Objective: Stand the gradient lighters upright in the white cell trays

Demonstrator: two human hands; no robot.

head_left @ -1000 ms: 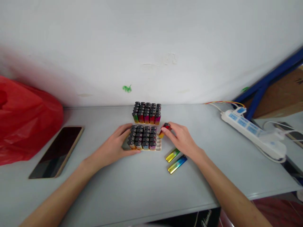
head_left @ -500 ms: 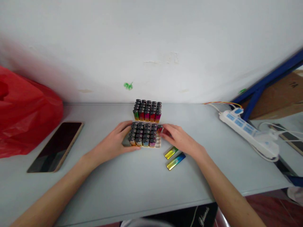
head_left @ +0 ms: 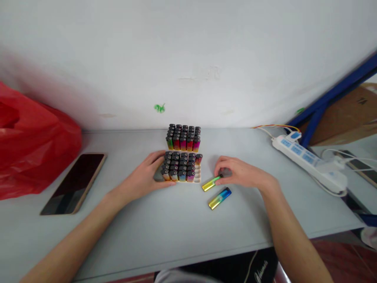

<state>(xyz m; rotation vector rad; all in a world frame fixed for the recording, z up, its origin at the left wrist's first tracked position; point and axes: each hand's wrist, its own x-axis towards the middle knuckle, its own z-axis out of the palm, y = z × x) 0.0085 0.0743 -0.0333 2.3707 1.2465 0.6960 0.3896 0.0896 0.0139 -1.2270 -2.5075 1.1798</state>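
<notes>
Several black-topped lighters [head_left: 182,175] stand upright in a pale tray [head_left: 197,177], whose right column holds one lighter [head_left: 198,158] at the back and bare slots in front. My left hand [head_left: 144,173] is wrapped round the tray's left side. To the right of the tray, my right hand [head_left: 235,172] has its thumb and fingers round the top end of a yellow-green lighter [head_left: 210,184] lying on the table. A blue-and-yellow lighter [head_left: 219,199] lies just nearer me. Behind the tray stands a second block of lighters [head_left: 183,142].
On the left are a phone [head_left: 75,182] and a red plastic bag [head_left: 35,145]. A white power strip [head_left: 309,161] with cables lies at the right, beside a blue metal frame [head_left: 316,118] and a cardboard box [head_left: 350,118].
My right hand has let go of a lighter in the right column's back slot and moved right and toward me, onto the yellow-green lighter. My left hand has stayed at the tray.
</notes>
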